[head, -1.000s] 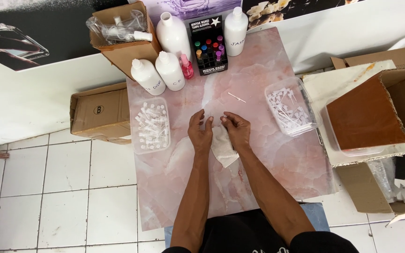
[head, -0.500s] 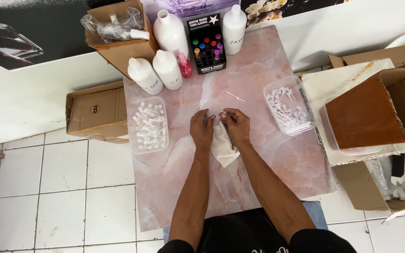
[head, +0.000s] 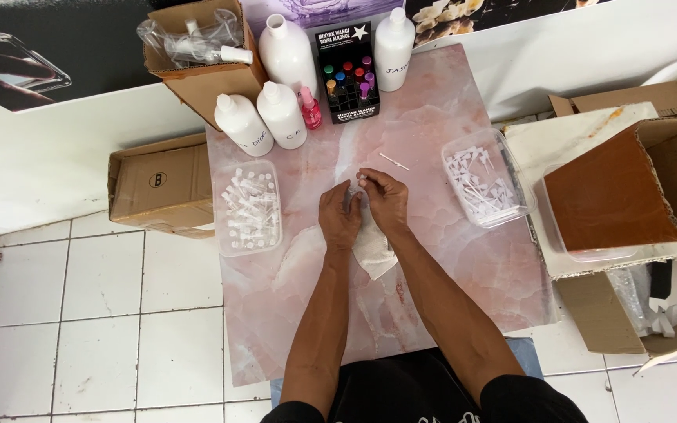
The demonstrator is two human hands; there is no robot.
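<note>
Both hands meet at the middle of a pink marble tabletop [head: 432,133]. My left hand [head: 339,218] is curled around a small clear vial that barely shows between the fingers. My right hand [head: 383,196] pinches a small white piece at the vial's top with thumb and forefinger. Under my wrists lies a crumpled white tissue [head: 374,249]. A thin white dip tube [head: 394,161] rests on the table just beyond my right hand.
A clear tray of small vials [head: 247,207] sits at the left, a clear tub of white sprayer parts [head: 486,178] at the right. White bottles [head: 282,114], a pink bottle [head: 310,107] and a black rack of coloured vials [head: 346,77] stand at the back. Cardboard boxes [head: 160,186] flank the table.
My hands have stayed together over the tissue, with the fingers shifting slightly around the small vial. Nothing else on the table has moved.
</note>
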